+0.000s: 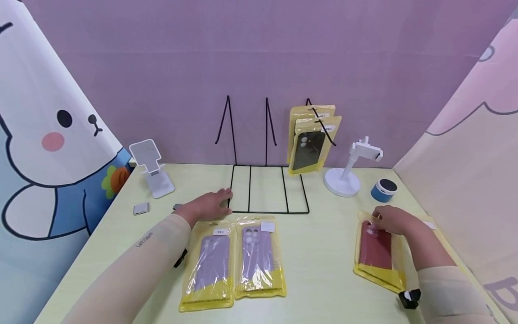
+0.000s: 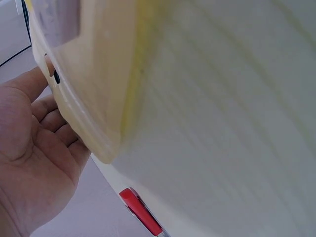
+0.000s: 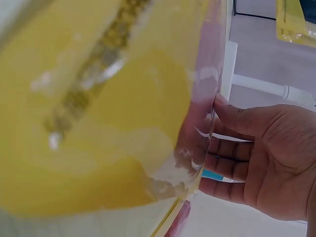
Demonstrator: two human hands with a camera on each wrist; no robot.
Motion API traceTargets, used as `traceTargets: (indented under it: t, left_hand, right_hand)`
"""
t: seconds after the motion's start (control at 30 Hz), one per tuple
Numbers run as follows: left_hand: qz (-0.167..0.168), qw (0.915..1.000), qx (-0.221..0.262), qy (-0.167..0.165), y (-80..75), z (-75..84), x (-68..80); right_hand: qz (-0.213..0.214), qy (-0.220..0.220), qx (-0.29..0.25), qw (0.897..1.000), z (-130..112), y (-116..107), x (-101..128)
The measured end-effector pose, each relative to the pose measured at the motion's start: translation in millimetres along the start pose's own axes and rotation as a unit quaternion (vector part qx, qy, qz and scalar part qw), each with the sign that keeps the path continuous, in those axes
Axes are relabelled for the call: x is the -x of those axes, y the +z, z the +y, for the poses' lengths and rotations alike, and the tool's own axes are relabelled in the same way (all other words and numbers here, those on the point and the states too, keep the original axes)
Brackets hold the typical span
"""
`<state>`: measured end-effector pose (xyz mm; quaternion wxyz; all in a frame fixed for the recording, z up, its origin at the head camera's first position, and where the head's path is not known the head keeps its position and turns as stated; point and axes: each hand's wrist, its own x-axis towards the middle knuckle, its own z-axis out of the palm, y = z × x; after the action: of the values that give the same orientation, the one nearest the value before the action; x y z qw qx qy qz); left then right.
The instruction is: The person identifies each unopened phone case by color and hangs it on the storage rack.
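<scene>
My right hand [image 1: 392,219] pinches the top of a clear-and-yellow bag with a red phone case [image 1: 375,247] inside; in the right wrist view the thumb lies on the bag's face and the fingers sit behind it. My left hand [image 1: 210,206] is at the left front of a black wire rack [image 1: 267,212], fingertips right at its base wire. Below that hand lie two bagged purple phone cases, a left one [image 1: 212,261] and a right one [image 1: 257,252]. A bagged black phone case [image 1: 308,150] hangs on the rack's right hook, with another bag behind it.
A white phone stand [image 1: 159,183] and a small grey square [image 1: 141,208] are at the left. Right of the rack stand a white round-based phone holder [image 1: 341,182] and a blue cylinder [image 1: 383,191]. Another bag [image 1: 435,229] lies beyond my right wrist. A purple cloth [image 1: 162,81] hangs behind.
</scene>
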<state>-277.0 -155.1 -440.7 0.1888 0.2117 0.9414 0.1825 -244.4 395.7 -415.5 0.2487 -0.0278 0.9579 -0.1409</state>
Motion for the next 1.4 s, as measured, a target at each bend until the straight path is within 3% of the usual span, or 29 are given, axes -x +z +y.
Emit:
traceTargets:
  t: [0.43, 0.77, 1.07, 1.23, 1.4]
  left_hand:
    - [-0.002, 1.0, 0.004, -0.006, -0.1, -0.4, -0.6]
    - [-0.007, 0.9999, 0.004, -0.006, -4.7, 3.8, 2.2]
    - [-0.005, 1.0, 0.004, -0.006, -2.6, 0.7, 2.1]
    - [-0.006, 0.9999, 0.004, -0.008, -1.4, -1.2, 2.1]
    - [-0.002, 1.0, 0.007, -0.002, -0.6, -2.4, 1.2]
  right_hand:
    - [-0.011, 0.011, -0.007, 1.0, 0.4, -5.7, 4.2]
    - [0.028, -0.054, 0.042, 0.997, -5.4, -13.8, 9.4]
    - [0.141, -0.155, 0.047, 0.977, -39.8, -31.2, 25.1]
    - [0.169, -0.168, 0.027, 0.971, -67.2, -40.8, 39.2]
    - [0.158, -0.184, -0.018, 0.97, -92.6, -46.9, 51.7]
